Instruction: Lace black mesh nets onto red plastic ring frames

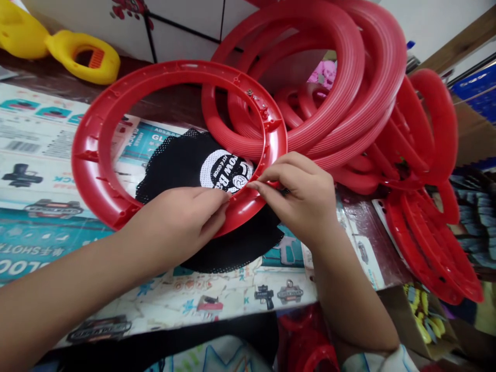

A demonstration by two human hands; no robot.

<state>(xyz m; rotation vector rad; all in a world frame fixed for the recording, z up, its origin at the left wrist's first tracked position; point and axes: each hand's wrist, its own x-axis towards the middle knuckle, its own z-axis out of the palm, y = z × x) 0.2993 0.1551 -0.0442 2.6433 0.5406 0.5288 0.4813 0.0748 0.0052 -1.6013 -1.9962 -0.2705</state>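
Observation:
A red plastic ring (87,139), hollow side up with small pegs inside its channel, is tilted above the table. My left hand (186,214) is closed around its near rim. Just to the right, my right hand (298,188) pinches at the same rim with thumb and forefinger; whether something small sits between those fingertips is hidden. Beneath the ring lies a round black mesh net (174,160) with a white printed logo. Part of the net shows below the rim on the near side.
Several ribbed red rings (349,103) are stacked behind on the right. More red ring parts (430,243) lean at the table's right edge. Yellow plastic parts (89,57) lie at the back left. Printed cardboard (34,222) covers the table. A carton (434,336) of yellow pieces stands lower right.

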